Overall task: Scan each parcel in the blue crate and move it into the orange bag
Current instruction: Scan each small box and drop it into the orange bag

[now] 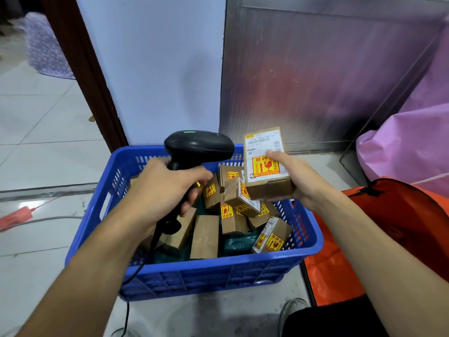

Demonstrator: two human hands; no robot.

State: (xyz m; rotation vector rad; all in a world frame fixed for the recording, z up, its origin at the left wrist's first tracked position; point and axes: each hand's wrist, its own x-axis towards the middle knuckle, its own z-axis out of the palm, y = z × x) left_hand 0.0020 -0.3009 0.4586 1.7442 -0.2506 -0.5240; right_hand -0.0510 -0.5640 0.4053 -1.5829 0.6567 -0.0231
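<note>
My left hand grips the handle of a black barcode scanner, whose head points right toward a parcel. My right hand holds that small cardboard parcel above the blue crate, its white label and yellow fragile sticker facing me. Several more brown parcels with yellow stickers lie jumbled inside the crate on dark green bags. The orange bag stands open just right of the crate, under my right forearm.
The scanner's black cable hangs over the crate's front wall to the tiled floor. A pink sack sits at the back right before a metal panel. A red tag lies on the floor at left. My shoe shows below.
</note>
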